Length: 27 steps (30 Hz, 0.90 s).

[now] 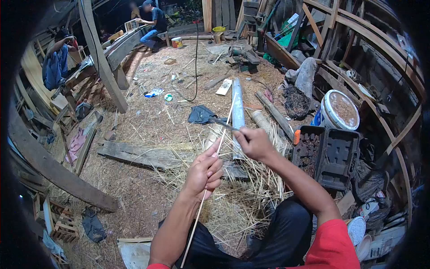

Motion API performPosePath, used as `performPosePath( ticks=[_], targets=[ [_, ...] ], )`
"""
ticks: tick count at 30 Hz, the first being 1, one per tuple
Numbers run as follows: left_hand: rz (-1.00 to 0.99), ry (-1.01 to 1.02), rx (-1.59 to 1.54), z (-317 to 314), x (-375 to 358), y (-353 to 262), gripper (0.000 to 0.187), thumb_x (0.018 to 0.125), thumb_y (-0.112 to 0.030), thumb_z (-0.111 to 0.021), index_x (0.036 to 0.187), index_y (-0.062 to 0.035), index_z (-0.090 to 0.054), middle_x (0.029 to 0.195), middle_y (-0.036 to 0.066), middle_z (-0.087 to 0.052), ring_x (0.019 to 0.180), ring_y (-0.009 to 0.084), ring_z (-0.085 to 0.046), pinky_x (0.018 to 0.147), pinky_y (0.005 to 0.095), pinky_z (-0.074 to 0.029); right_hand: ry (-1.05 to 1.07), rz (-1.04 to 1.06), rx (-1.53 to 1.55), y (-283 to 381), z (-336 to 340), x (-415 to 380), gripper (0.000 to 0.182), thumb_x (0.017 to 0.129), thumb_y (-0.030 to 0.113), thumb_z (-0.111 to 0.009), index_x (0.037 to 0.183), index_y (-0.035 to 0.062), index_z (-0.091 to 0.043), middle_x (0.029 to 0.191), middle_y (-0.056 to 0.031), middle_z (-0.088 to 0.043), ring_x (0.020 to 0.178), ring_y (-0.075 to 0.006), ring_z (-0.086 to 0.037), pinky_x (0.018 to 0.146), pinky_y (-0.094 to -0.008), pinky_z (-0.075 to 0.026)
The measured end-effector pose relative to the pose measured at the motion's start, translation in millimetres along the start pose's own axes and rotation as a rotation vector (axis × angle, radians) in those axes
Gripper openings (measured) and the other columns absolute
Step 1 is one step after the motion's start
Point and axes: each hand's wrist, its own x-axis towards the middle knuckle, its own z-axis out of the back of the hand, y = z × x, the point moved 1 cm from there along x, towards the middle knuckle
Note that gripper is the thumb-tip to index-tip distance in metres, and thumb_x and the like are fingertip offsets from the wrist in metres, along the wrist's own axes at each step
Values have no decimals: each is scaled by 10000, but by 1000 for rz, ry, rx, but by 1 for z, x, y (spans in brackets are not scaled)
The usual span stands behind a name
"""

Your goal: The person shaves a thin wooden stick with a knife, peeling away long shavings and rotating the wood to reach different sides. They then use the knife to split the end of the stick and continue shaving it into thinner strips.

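Observation:
A long, thin bamboo strip runs from beside my lap up through my left hand, whose fingers are wrapped round it. My right hand grips a knife with a dark blade pointing left. The blade crosses the strip just beyond my left hand in this view; the handle is mostly hidden in my fist. Under and beyond my hands, a heap of bamboo slivers covers the ground between my knees. A long silvery board extends forward behind the knife.
An opened black tool case and a white bucket of shavings stand at my right. A thick wooden beam lies ahead on the left. Two people sit at a long bench on the far left. A cable hangs ahead.

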Motion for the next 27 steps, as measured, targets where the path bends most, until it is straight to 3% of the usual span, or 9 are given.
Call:
performPosePath(
  ticks=[2,5,8,12,16,19,24,25,27],
  targets=[
    [5,22,36,-2,-3,1,516,1009,-68,-319,1519,-137,-272,563,-47,-285,401,27,-207,315,163,-169,44,-112,59,-10,-3,-5,326,923,352,-577,704,112,-612,552,-133,-589,484,-312,-611,452,-401,-479],
    [18,-23,16,1,2,5,504,1009,-70,-324,1509,-128,-289,562,-48,-288,400,27,-207,313,165,-165,106,160,-54,24,-3,-12,370,907,397,-587,676,108,-589,539,-136,-570,502,-345,-608,456,-430,-477],
    [-5,-69,-21,0,3,3,476,1006,-67,-337,1480,-113,-331,560,-51,-291,398,22,-210,307,165,-160,57,59,-101,2,-4,-4,373,907,421,-585,703,108,-569,554,-143,-575,516,-358,-610,465,-449,-473],
    [-9,-12,-59,2,4,4,499,993,-41,-320,1487,-111,-324,557,-59,-285,391,16,-205,302,158,-162,61,186,-100,26,-3,-7,387,912,413,-584,691,95,-572,541,-139,-576,513,-346,-616,460,-442,-473],
    [-2,17,-52,3,0,5,533,981,-22,-310,1506,-112,-292,554,-62,-279,388,14,-206,300,156,-161,13,-53,-143,-10,5,6,388,931,400,-560,691,95,-576,548,-147,-584,514,-340,-623,463,-442,-475],
    [4,16,-36,-2,2,6,533,986,-29,-315,1512,-102,-275,551,-61,-275,389,12,-208,302,156,-160,31,190,-164,7,2,-7,416,945,426,-533,697,99,-603,536,-137,-583,496,-307,-628,464,-419,-489],
    [44,12,21,-7,-1,8,523,994,-40,-319,1511,-101,-276,550,-64,-275,389,11,-204,301,155,-151,23,-213,-41,-30,10,5,423,932,456,-544,701,108,-611,544,-154,-584,506,-326,-621,464,-438,-473],
    [40,18,4,-7,1,8,519,996,-41,-318,1510,-99,-278,550,-64,-275,388,11,-203,301,156,-150,-120,53,-55,-23,2,-1,426,934,450,-540,698,103,-610,534,-164,-578,505,-336,-619,472,-450,-478],
    [41,22,-23,-1,5,8,512,999,-43,-315,1508,-96,-283,549,-64,-276,387,12,-201,301,159,-148,-31,17,-157,-26,0,-1,411,924,446,-554,707,100,-598,533,-179,-570,519,-367,-616,493,-471,-483]
  ],
)
